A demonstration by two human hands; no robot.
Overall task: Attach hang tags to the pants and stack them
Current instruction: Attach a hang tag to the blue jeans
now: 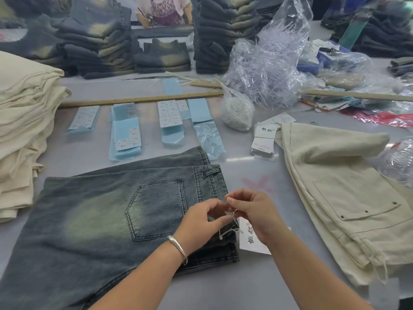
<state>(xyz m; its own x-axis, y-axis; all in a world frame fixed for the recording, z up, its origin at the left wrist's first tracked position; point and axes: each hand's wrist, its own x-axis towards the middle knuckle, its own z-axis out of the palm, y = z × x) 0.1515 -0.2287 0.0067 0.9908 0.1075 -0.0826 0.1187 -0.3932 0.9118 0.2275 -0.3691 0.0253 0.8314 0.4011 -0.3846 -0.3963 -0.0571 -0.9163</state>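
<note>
Faded blue-green jeans (93, 220) lie folded flat before me, back pocket up, waistband to the right. At the waistband's belt loop my left hand (201, 218) and my right hand (252, 215) meet, fingers curled, pinching a thin white string with a small ring. The string runs to a white hang tag (251, 239) with dark characters, lying on the table under my right hand, partly hidden by it. A silver bangle circles my left wrist.
Cream pants (348, 198) lie at right, a cream stack (20, 121) at left. Loose hang tags (264, 142), blue sticker sheets (126, 135), bags of plastic fasteners (266, 70), a wooden ruler (143, 100) and dark jean stacks (223, 34) fill the back. A person works across the table.
</note>
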